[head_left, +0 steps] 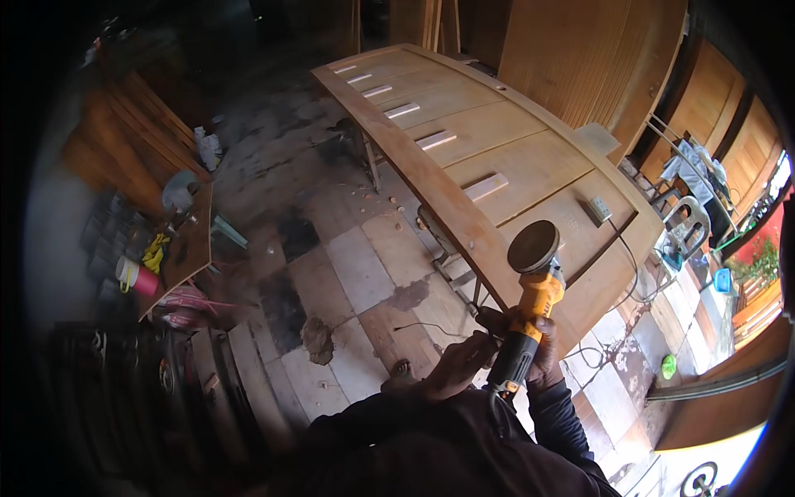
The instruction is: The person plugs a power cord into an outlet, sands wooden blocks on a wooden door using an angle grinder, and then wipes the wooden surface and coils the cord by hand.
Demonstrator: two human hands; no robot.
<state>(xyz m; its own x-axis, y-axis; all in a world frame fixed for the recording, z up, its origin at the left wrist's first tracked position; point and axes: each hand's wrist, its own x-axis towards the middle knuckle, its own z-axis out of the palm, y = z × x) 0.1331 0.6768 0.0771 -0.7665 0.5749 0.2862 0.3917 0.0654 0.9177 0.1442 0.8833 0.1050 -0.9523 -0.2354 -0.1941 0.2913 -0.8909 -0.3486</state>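
My right hand is wrapped round the body of a yellow and black angle grinder, held upright with its round sanding disc at the top. My left hand is beside the grinder's black rear end, its fingers bent together; whatever they may hold is hidden. A thin dark wire runs close to those fingers. Beyond the grinder, a large wooden door lies flat on supports, with several short pale wood strips along its near side.
A socket box with a cord rests on the door. Wooden boards lean behind it. A plastic chair stands right. At left are stacked planks and a pink and white jug. The tiled floor is stained.
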